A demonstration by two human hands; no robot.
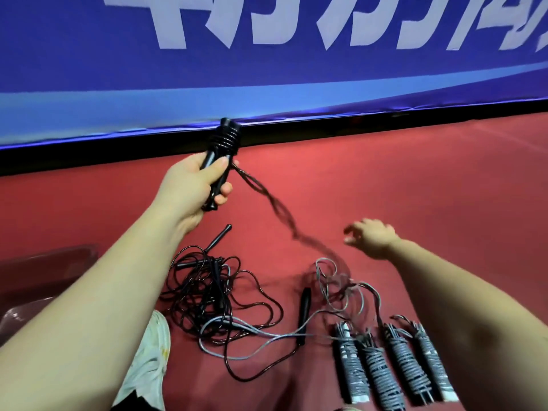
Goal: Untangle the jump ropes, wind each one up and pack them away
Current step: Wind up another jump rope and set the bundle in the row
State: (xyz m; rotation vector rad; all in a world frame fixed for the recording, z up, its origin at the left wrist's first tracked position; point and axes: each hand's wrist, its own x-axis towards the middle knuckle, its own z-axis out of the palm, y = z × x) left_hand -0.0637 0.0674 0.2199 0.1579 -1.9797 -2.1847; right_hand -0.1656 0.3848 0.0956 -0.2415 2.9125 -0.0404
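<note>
At 10 o'clock, left hand point(189, 191) grips black rope handles point(221, 149), cord partly wound on. Right hand point(370, 237), 3 o'clock, blurred, fingers loose, empty. Black tangle point(207, 295) at 6 o'clock on floor point(415, 188); wound grey ropes point(394, 363) at 5.

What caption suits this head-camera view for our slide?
Left hand grips a half-wound black jump rope; four wound grey ropes lie nearby.

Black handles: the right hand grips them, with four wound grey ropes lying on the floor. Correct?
No: the head view shows the left hand gripping the black handles; the right hand holds nothing. Four wound grey ropes do lie on the floor.
</note>
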